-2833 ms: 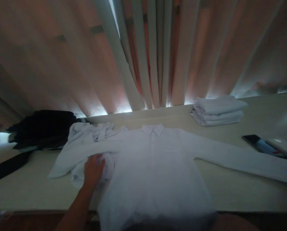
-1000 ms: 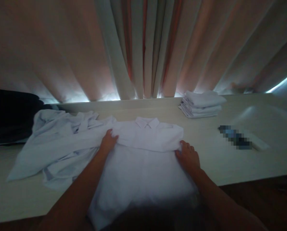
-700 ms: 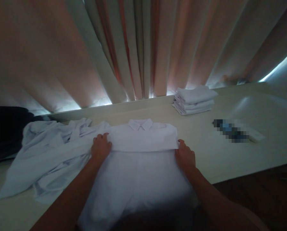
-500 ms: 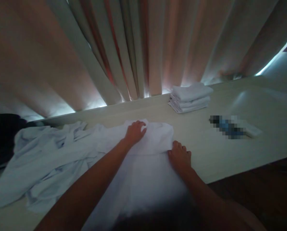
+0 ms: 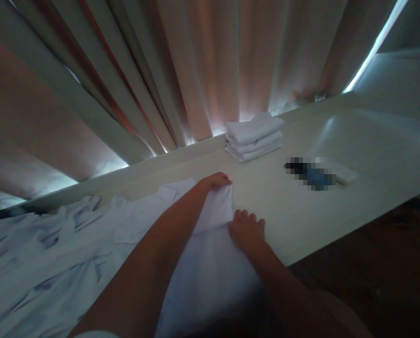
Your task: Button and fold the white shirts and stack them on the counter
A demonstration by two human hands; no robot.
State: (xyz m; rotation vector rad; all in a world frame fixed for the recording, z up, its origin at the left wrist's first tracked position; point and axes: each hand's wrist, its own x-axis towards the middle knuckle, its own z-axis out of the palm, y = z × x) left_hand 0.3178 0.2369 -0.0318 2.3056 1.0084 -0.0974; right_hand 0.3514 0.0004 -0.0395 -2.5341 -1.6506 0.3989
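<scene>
A white shirt (image 5: 210, 263) lies on the pale table (image 5: 287, 211) in front of me, its right sleeve folded across the chest. My left hand (image 5: 217, 180) reaches over the shirt to its far right shoulder corner, fingers curled on the fabric edge. My right hand (image 5: 247, 230) lies flat, fingers spread, on the shirt's right edge just below the folded sleeve. More crumpled white shirts (image 5: 37, 253) lie to the left, partly under the shirt's left sleeve.
A stack of folded white shirts (image 5: 254, 136) sits at the back by the curtains (image 5: 195, 70). A blurred-out dark object (image 5: 310, 173) with a white bar lies right of the hands. The table's front edge runs diagonally at lower right, with dark floor beyond.
The right sleeve was folded across the chest. My left hand moved from the left shoulder across to the far right corner. The view swung right; the right hand stayed on the edge.
</scene>
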